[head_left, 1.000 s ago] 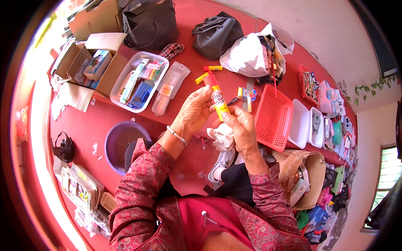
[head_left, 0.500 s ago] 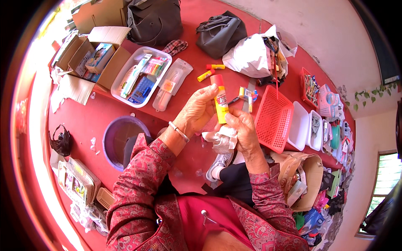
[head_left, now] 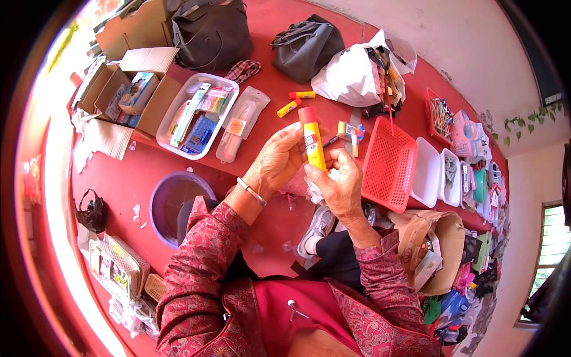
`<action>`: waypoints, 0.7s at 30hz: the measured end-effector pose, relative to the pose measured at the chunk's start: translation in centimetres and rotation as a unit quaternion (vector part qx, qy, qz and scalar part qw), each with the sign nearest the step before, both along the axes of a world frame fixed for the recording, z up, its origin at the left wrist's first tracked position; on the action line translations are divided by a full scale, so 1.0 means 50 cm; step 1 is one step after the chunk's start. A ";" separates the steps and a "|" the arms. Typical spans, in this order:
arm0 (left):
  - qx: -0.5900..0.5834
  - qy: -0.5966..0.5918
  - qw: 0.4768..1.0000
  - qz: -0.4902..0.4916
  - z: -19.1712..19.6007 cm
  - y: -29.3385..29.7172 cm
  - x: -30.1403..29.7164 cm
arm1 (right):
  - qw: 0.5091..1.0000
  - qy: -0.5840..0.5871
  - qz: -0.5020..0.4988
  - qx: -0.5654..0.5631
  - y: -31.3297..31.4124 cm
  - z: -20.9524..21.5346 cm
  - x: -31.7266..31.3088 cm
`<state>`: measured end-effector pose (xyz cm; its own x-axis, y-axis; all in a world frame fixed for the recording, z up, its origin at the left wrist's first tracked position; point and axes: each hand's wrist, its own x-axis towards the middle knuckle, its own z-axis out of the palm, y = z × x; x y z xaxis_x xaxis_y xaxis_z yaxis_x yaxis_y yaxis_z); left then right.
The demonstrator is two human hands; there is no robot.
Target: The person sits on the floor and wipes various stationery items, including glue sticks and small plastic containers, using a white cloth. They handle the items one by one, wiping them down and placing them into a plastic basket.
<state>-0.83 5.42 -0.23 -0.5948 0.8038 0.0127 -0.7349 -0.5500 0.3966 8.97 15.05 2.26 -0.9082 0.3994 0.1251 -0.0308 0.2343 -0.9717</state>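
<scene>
Head view, looking down, shows us seated at a red floor (head_left: 137, 184) strewn with stationery. We log the contents from largest to smallest. Two dark bags (head_left: 211, 33) stand at the far edge beside a stuffed white plastic bag (head_left: 351, 74). An open cardboard box (head_left: 128, 89) holding small packets lies far left. A clear tray of pens and packets (head_left: 199, 113) lies next to it, and a purple basin (head_left: 175, 199) sits close to our left knee. A red mesh basket (head_left: 389, 163) lies to the right, with white trays (head_left: 428, 172) beyond it.

Our left hand (head_left: 276, 163) and right hand (head_left: 339, 184) meet over our lap and between them hold a yellow glue stick (head_left: 312, 140) upright, red cap on top. The left fingers wrap its side; the right thumb and fingers pinch its lower end, with a scrap of clear wrapping (head_left: 312, 191) bunched under them. Two more small glue sticks (head_left: 294, 102) lie on the floor past the hands.

Risk, in our judgement: the grip sits low on the tube, so a twist at the cap could tip the stick out of the fingers. The slippery wrapping under the right hand could also let it slide and drop among the clutter.
</scene>
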 end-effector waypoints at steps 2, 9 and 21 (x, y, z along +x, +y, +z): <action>0.002 0.002 1.000 -0.002 0.004 0.000 0.001 | 1.000 -0.006 -0.003 0.009 0.002 0.001 0.000; -0.018 0.014 1.000 0.017 -0.011 -0.002 -0.002 | 0.995 -0.035 0.019 -0.093 0.005 0.009 0.004; 0.026 -0.020 0.999 0.002 -0.001 -0.011 0.003 | 0.968 -0.013 0.077 -0.238 0.007 0.012 0.004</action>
